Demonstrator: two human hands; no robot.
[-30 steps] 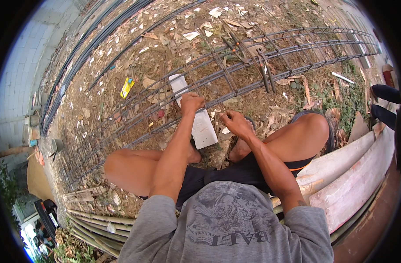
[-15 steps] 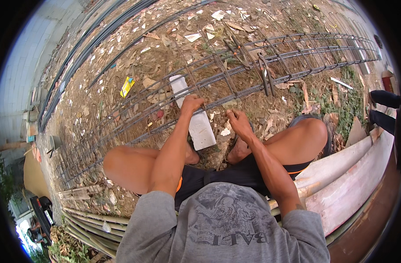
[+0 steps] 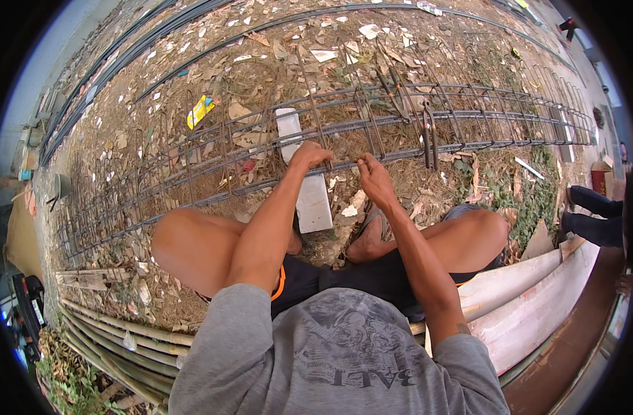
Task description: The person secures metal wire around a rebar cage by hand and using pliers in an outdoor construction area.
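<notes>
A long cage of steel reinforcing bars [image 3: 482, 114] with thin square stirrups runs across in front of me. My left hand [image 3: 312, 156] is closed at the near bar, where a stirrup meets it, thumb and fingers pressed together. Close by on the right, my right hand [image 3: 375, 173] is pinched at the same bar; anything between its fingertips is too small to make out. Under the cage, beside my left hand, a pale block [image 3: 314, 204] lies on the ground, with another white piece [image 3: 287, 128] beyond. Pincers [image 3: 428, 135] hang on the bars further right, and another long-handled tool [image 3: 397, 95] rests beside them.
Dry leaves and white shards litter the ground around a yellow wrapper [image 3: 199, 112]. Loose steel bars [image 3: 133, 52] lie at the far left. Bamboo poles [image 3: 126, 340] and pale boards [image 3: 538, 297] are close around me. Another person's dark-clad legs [image 3: 597, 218] are at the right.
My right hand has come up to the near bar, closer to my left hand. The left hand stays at the stirrup, and the whole view has shifted slightly.
</notes>
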